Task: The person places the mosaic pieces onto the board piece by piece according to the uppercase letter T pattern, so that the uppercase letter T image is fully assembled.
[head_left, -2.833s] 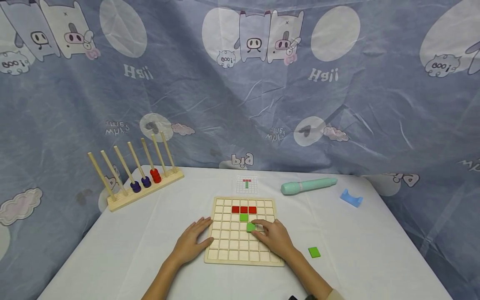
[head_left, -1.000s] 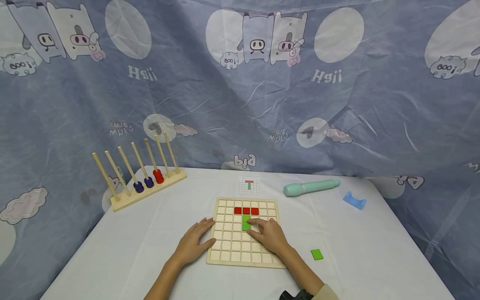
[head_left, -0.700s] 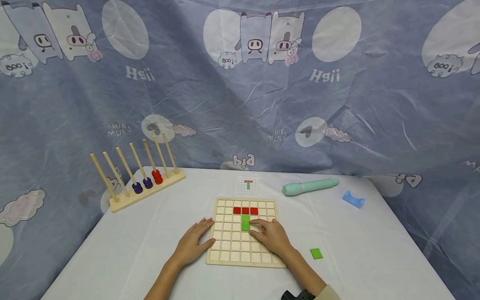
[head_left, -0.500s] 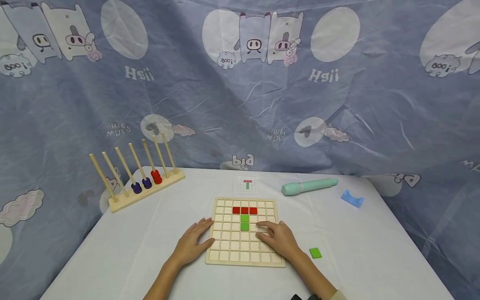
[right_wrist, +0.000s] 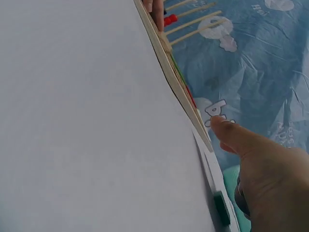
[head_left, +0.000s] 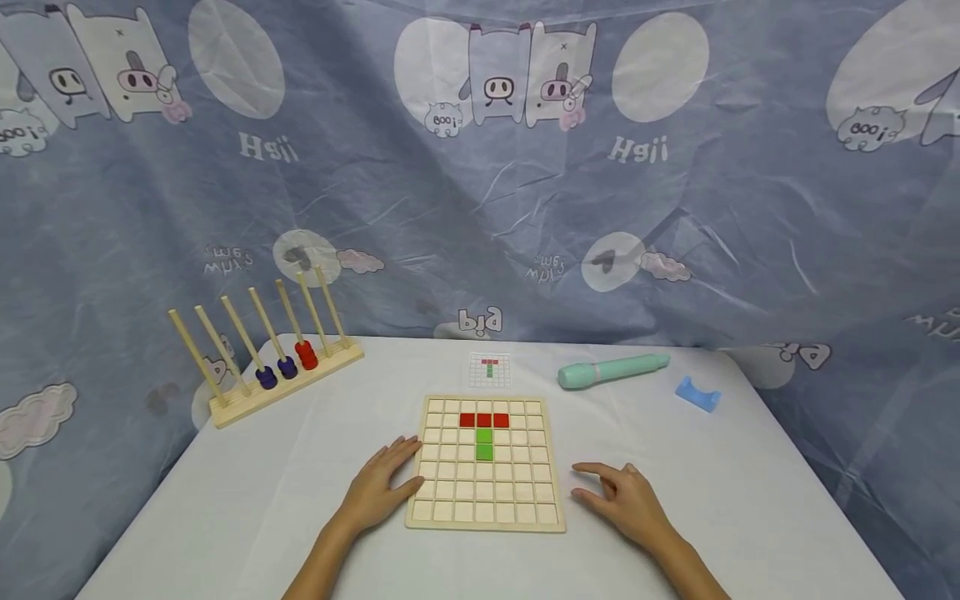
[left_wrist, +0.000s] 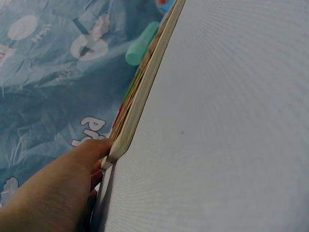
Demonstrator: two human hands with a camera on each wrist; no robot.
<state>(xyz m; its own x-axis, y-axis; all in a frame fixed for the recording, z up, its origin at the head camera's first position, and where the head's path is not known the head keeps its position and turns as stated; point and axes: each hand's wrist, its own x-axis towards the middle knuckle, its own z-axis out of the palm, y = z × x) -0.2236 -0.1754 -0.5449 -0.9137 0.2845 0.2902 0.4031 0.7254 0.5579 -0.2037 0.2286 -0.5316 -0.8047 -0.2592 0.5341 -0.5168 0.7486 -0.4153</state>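
Note:
A square wooden grid board [head_left: 522,489] lies mid-table. Three red tiles [head_left: 483,421] form a row on it, and two green tiles [head_left: 484,444] run down from the middle one. My left hand [head_left: 378,492] rests at the board's left edge with thumb and fingers spread; the left wrist view shows the thumb against the rim [left_wrist: 145,94]. My right hand [head_left: 630,504] is off the board's right side, holding nothing, thumb and index finger apart. The right wrist view shows a loose green tile [right_wrist: 222,209] on the cloth near this hand; the head view hides it behind the hand.
A small pattern card [head_left: 490,371] with a coloured T lies behind the board. At the back right are a mint-green flashlight-shaped object [head_left: 611,371] and a blue cradle-shaped piece [head_left: 698,394]. A wooden peg rack [head_left: 288,383] with blue and red rings stands at the left.
My right hand let go of a green tile, which now lies in a square below the other green one. It then moved right, off the board. The left hand stayed at the edge.

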